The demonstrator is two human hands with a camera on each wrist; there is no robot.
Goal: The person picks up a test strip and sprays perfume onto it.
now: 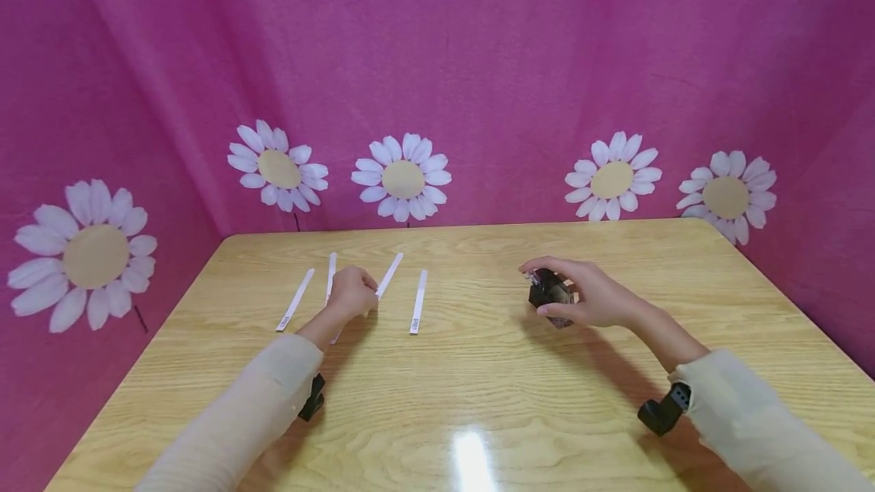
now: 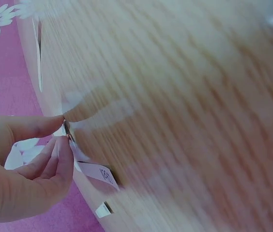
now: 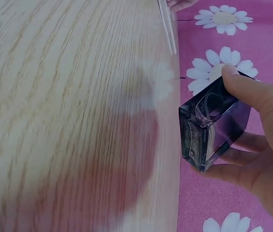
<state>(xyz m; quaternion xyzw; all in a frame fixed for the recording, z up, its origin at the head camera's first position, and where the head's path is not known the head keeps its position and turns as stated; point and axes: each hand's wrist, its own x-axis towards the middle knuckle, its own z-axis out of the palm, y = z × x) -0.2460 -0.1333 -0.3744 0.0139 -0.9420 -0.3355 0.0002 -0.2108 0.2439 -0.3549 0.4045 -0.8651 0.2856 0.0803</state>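
My left hand (image 1: pixel 350 294) is over the left part of the table, thumb and fingertips pinching the near end of a white paper strip (image 1: pixel 390 275). Seen in the left wrist view, the pinched piece is thin and nearly edge-on. Partly behind that hand lies a second strip (image 1: pixel 331 273); a third (image 1: pixel 295 300) is to its left and another (image 1: pixel 419 302) to its right, both with small dark print at the near end. My right hand (image 1: pixel 598 296) grips a dark glass perfume bottle (image 3: pixel 214 121), tilted and held above the table, its sprayer (image 1: pixel 532 277) facing left.
The light wood table (image 1: pixel 472 378) has a pink curtain (image 1: pixel 451 82) with white daisies behind it and at both sides. A black wrist camera (image 1: pixel 664 408) sits on the right wrist, another (image 1: pixel 312 398) on the left.
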